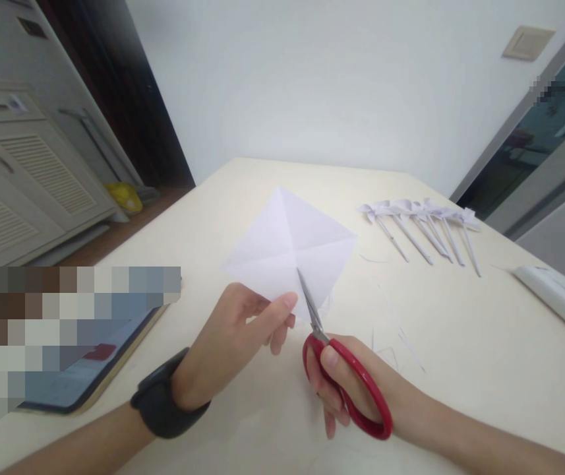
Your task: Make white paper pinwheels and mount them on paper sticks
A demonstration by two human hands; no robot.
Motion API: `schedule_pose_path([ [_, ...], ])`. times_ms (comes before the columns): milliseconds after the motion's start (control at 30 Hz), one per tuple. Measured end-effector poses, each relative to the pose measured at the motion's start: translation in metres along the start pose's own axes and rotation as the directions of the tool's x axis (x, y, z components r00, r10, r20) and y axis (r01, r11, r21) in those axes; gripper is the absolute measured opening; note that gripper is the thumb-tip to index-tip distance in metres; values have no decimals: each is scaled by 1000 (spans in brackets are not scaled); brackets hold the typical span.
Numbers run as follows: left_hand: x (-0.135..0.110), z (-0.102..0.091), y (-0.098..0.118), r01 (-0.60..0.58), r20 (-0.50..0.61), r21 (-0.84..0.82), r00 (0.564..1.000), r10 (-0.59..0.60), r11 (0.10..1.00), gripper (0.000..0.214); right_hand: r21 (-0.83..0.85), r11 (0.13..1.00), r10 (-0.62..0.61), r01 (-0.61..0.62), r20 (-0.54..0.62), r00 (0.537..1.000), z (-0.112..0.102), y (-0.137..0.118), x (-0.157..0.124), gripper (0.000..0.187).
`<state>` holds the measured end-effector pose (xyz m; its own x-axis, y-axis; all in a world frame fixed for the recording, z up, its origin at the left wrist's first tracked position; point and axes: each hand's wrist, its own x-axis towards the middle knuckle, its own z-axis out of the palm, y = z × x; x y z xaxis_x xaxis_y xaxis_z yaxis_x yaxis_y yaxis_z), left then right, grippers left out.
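A square sheet of white paper [282, 231] with diagonal creases is held up over the table, one corner pointing away from me. My left hand [247, 336], with a black band on its wrist, pinches the paper near its closest corner between thumb and fingers. In my right hand [346, 376] are red-handled scissors [368, 402], thumb and fingers through the loops. Their blades lie along the crease from the near corner, the tip close to the paper's centre. The blades look nearly closed.
Several white paper pinwheels [425, 231] on sticks lie in a row at the back right. Thin paper scraps [411, 349] are scattered right of my hands. A tablet [109, 349] lies at the left, a white long object [559, 300] at the right edge.
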<state>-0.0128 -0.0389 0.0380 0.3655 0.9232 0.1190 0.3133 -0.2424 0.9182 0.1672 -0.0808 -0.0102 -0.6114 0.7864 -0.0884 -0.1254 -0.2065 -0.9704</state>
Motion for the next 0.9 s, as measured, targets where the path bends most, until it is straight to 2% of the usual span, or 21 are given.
schedule_pose_path([
  [100, 0, -1, 1, 1, -71, -45, 997, -4, 999, 40, -7, 1000, 3, -3, 2, 1000, 2, -1, 0, 39],
  [267, -2, 0, 2, -16, -85, -25, 996, 14, 1000, 45, -12, 1000, 29, -29, 18, 999, 2, -8, -1, 46],
  [367, -2, 0, 1, -34, -77, -52, 997, 30, 998, 44, -21, 1000, 0, 1, 45, 999, 0, -15, -3, 49],
  [467, -3, 1, -1, -15, -23, -76, 1000, 14, 997, 41, -43, 998, -48, 50, 61, 997, 0, -21, -4, 52],
  [567, -4, 2, -2, 8, 2, -70, 1000, -8, 998, 41, -78, 996, -34, 38, 53, 998, 2, -25, -4, 52],
  [900, -7, 2, -6, 74, 56, 18, 996, -74, 997, 44, -130, 991, -27, 29, 19, 999, 1, -15, -4, 50],
])
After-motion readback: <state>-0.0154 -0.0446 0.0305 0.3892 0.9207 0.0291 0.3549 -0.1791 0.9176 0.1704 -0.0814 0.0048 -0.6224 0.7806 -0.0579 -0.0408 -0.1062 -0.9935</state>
